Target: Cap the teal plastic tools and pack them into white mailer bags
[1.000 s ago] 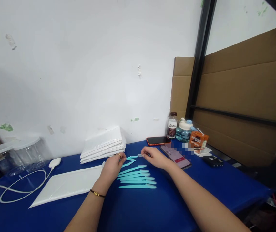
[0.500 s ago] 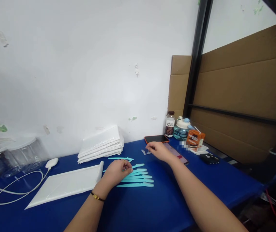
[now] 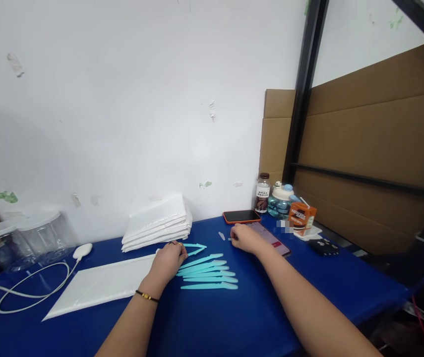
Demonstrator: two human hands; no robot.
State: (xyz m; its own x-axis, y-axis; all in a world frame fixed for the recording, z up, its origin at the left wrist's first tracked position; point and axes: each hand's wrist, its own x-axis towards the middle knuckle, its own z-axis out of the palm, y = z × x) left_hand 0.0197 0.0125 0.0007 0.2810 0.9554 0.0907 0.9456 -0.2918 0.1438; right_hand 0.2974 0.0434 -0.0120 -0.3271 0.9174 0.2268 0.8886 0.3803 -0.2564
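Several turquoise eyebrow razors [image 3: 209, 286] lie in a loose fan on the blue table, their pale capped ends to the right. My left hand [image 3: 170, 260], closed, is at the handle ends of two more razors [image 3: 196, 246] behind the fan, its fingers pinching one handle. A small translucent blade cap [image 3: 221, 236] lies apart on the table. Beside it, my right hand [image 3: 244, 238] has its fingertips pinched on another small clear cap, of which only a tip shows.
White padded mailers [image 3: 155, 223] are stacked by the wall; a single mailer [image 3: 100, 285] lies in front. Two phones [image 3: 241, 216], a brown-capped bottle [image 3: 262, 193], a blue jug [image 3: 279, 202] and an orange drink carton [image 3: 301, 216] stand or lie right. Clear tubs [image 3: 42, 238] and a white cable [image 3: 29, 311] are left.
My left hand has moved left and back from over the fan to the rear razors, uncovering the fanned handles. My right hand has come down, its fingers curling at the small cap.
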